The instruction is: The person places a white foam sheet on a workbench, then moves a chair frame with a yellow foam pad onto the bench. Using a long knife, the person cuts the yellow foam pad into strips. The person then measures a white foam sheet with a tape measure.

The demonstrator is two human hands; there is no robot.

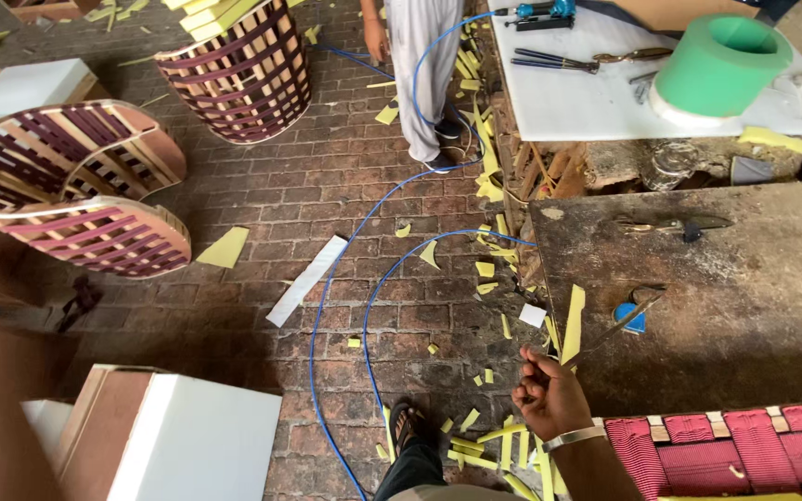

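Brick floor (327, 176) takes up the middle of the view, strewn with yellow foam offcuts (489, 436) and crossed by a blue hose (345, 278) that loops from the near edge towards the far white worktable (587, 102). One hand (549, 394) is seen near the bottom, wearing a metal bangle (573, 436), fingers curled loosely inward; nothing can be made out in its grasp, and which hand it is cannot be told. It hangs just beside the near-left corner of a dark, worn workbench (744, 297), on which scissors (628, 315) lie close by and a second pair (670, 224) lies farther off. A red webbed seat frame (735, 445) sits at the near right, touching the forearm. No true containers are visible; a green foam cylinder (721, 60) stands open-topped on the white table, its inside not seen. Two barrel-shaped webbed chair frames (76, 186) (243, 74) occupy the left and far left. A second person's legs (424, 74) stand at the far edge. Open floor is left between the frames and the benches
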